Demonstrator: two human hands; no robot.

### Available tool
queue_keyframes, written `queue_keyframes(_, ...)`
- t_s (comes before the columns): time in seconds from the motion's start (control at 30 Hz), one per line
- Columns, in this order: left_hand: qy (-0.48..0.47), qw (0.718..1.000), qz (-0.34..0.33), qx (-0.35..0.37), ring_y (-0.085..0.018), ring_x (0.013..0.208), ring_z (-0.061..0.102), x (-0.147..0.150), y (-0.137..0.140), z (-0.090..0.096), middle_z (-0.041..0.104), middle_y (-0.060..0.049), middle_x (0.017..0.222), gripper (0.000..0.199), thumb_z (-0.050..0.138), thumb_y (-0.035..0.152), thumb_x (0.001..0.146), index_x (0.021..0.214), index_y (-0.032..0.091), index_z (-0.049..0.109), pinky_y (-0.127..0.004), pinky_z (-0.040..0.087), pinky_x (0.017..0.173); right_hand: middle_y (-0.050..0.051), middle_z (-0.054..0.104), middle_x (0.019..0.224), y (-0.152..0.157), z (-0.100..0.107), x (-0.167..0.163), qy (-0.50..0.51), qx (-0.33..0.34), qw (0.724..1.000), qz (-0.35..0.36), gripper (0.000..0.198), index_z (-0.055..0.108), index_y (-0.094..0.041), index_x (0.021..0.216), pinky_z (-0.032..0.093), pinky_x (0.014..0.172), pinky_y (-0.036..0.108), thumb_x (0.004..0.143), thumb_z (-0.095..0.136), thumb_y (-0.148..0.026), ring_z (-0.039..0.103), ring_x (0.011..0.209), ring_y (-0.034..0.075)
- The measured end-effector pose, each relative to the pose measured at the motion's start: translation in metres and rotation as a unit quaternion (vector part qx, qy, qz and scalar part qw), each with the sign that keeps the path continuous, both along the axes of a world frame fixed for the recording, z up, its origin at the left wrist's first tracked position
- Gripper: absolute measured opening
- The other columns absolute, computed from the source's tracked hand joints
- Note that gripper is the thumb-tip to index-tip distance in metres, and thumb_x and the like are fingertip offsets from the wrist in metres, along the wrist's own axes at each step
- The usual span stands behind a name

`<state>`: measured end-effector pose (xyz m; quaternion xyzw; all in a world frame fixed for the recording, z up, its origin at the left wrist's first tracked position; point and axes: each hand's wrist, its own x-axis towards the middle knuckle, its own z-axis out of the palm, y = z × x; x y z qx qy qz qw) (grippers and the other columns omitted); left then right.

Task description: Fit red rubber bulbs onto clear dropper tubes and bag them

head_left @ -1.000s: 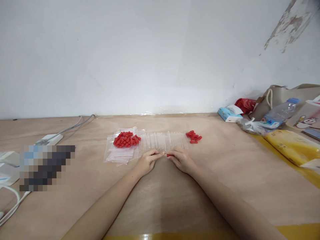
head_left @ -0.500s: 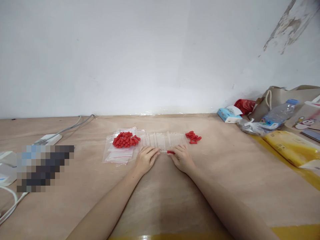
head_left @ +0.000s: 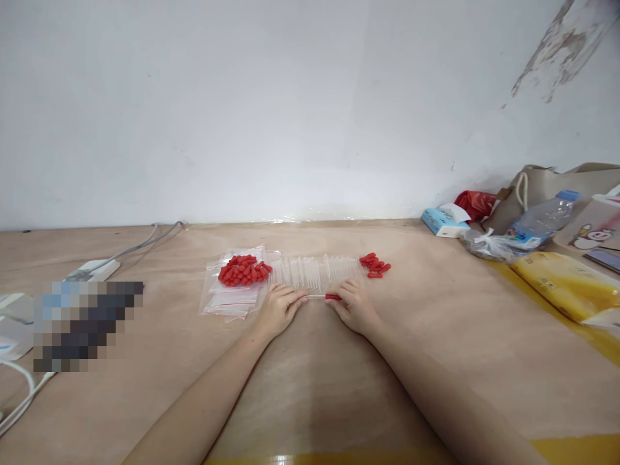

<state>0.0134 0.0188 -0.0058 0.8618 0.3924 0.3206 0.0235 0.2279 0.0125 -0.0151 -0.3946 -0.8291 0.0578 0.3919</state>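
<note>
Above the table, my left hand pinches one end of a thin clear dropper tube. My right hand holds a red rubber bulb at the tube's other end; how far the tube sits inside it is too small to tell. Just beyond both hands lies a row of clear dropper tubes, side by side. A heap of red rubber bulbs rests on clear zip bags left of the row. To its right is a small group of red-bulbed pieces, their tubes not plainly visible.
At the right stand a blue tissue pack, a plastic bottle, a beige bag and a yellow packet. A power strip with cables lies at the left, beside a blurred-out patch. A white wall backs the table.
My left hand has shifted slightly left and down, and more of the clear tube shows between the hands. The right hand keeps its hold on the red bulb.
</note>
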Motion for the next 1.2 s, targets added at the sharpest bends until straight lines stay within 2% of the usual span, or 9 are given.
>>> queue_keyframes(0.37,0.029,1.000,-0.002,-0.001,-0.013,0.068,0.056,-0.0002,-0.0040,0.0011,0.069,0.000,0.076,0.021,0.045,0.030,0.087,0.088,0.022,0.065,-0.033,0.030,0.077,0.003,0.061,0.076,-0.0022,0.0026,0.0010,-0.023,0.000,0.999,0.025,0.010,0.058,-0.019,0.081,0.032,0.076,0.034,0.083,0.051,-0.025,0.049,0.077,0.017)
queue_keyframes(0.7,0.039,0.999,-0.012,0.007,-0.013,0.066,0.056,0.0008,-0.0043,0.0005,0.069,0.000,0.074,0.022,0.045,0.029,0.087,0.086,0.021,0.065,-0.033,0.030,0.076,0.003,0.060,0.073,0.0002,0.0000,0.0001,-0.027,0.007,0.999,0.038,0.013,0.059,-0.018,0.080,0.032,0.075,0.033,0.083,0.050,-0.027,0.048,0.075,0.016)
queue_keyframes(1.0,0.032,0.999,0.004,-0.003,-0.015,0.073,0.055,-0.0004,-0.0016,0.0013,0.068,0.000,0.078,0.021,0.046,0.032,0.086,0.092,0.023,0.065,-0.033,0.030,0.078,0.001,0.060,0.067,-0.0001,0.0027,0.0028,-0.011,-0.020,0.999,0.038,0.009,0.060,-0.020,0.075,0.033,0.074,0.033,0.079,0.056,-0.026,0.049,0.072,0.016)
queue_keyframes(1.2,0.012,1.000,0.006,-0.011,-0.015,0.076,0.056,0.0000,-0.0025,0.0026,0.068,-0.001,0.082,0.021,0.048,0.033,0.085,0.095,0.024,0.064,-0.033,0.032,0.079,0.001,0.062,0.071,-0.0007,0.0034,0.0040,0.004,-0.026,0.998,0.050,0.006,0.060,-0.020,0.077,0.033,0.076,0.034,0.079,0.057,-0.024,0.053,0.075,0.016)
